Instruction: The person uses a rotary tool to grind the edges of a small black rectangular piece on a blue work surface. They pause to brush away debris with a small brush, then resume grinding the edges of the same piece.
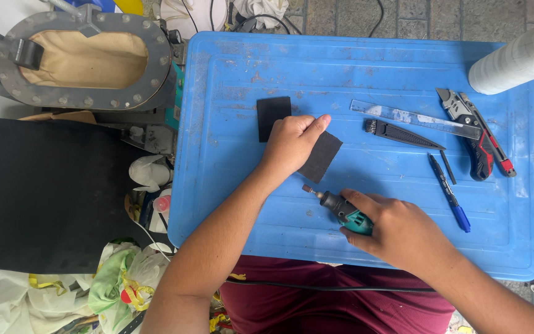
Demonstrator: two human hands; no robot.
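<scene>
My left hand (292, 143) presses flat on a black rubber strip (271, 113) that lies bent across the blue plastic table (230, 185); the strip's other end (322, 158) sticks out right of my fingers. My right hand (397, 232) grips a small rotary tool (341, 209) with a teal and black body. Its grinding tip (307, 188) points up-left and hovers just below the strip, close to my left wrist. A black cord (316, 287) runs across my lap.
On the table's right lie a clear ruler (412, 117), a black sheathed knife (400, 133), a red and black utility knife (480, 136), a blue pen (449, 193) and a white roll (517, 59). A black rubber sheet (44, 192) and a grey metal flange (81, 59) sit left of the table.
</scene>
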